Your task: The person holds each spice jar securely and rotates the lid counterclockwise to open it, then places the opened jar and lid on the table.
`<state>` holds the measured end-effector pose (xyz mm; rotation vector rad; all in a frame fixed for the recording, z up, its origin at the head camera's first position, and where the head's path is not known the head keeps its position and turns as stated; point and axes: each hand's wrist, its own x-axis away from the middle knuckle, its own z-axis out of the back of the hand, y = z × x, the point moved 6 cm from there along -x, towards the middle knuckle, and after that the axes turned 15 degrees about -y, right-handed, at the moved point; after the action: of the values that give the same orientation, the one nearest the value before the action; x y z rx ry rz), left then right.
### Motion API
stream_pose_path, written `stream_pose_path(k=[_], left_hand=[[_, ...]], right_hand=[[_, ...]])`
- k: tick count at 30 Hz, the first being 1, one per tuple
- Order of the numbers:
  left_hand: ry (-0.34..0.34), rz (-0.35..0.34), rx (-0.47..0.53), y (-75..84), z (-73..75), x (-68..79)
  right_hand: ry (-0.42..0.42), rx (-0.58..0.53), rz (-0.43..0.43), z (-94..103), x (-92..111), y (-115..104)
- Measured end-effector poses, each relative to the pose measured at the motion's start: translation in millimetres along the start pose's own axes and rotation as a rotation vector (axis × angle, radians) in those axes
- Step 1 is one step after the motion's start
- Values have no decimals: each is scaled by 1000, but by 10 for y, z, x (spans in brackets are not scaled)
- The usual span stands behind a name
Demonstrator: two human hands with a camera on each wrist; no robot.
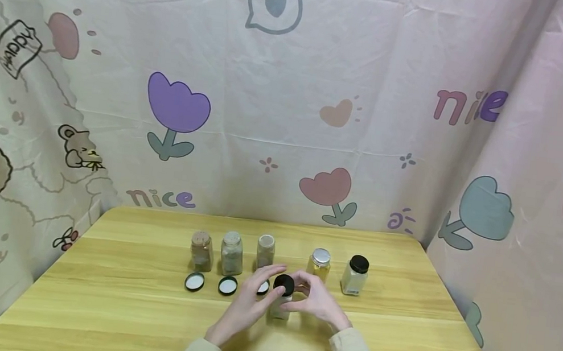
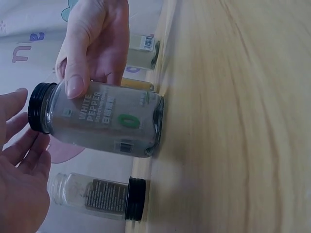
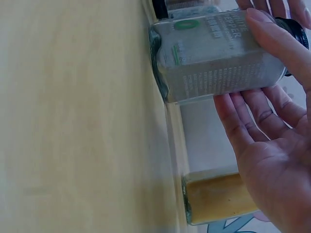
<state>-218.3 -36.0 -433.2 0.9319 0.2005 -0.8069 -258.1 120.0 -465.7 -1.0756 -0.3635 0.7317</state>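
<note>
A clear square spice jar (image 1: 279, 312) with a "WHITE PEPPER" label stands upright near the middle of the table, its black cap (image 2: 41, 108) on. My right hand (image 3: 272, 155) holds the jar's body from the right, thumb across the label side and fingers on the opposite side. On the left, my left hand (image 1: 247, 303) is raised around the cap with its fingers spread loosely. In the left wrist view those fingers (image 2: 14, 104) are beside and behind the cap; whether they touch it I cannot tell.
Three uncapped jars stand at the back left: one brownish (image 1: 202, 253), one greyish (image 1: 232, 256), one smaller (image 1: 265, 251). Black-rimmed lids (image 1: 195, 282) lie white side up before them. Back right are a yellow-filled jar (image 1: 319, 262) with a silvery top and a black-capped jar (image 1: 355, 277).
</note>
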Motion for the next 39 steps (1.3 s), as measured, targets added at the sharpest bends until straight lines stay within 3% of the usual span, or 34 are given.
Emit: stream_pose_path(k=[10, 22, 32, 35, 39], left_hand=[[-116, -66, -16, 24, -96, -20], [-82, -54, -75, 39, -80, -37], [33, 58, -66, 10, -44, -28], [34, 71, -73, -9, -58, -18], [-10, 21, -64, -9, -63, -19]], right_hand=[[-9, -12, 78, -41, -7, 11], [6, 21, 47, -44, 6, 10], [5, 44, 51, -49, -9, 11], [-3, 35, 48, -55, -11, 15], [0, 37, 42, -50, -7, 8]])
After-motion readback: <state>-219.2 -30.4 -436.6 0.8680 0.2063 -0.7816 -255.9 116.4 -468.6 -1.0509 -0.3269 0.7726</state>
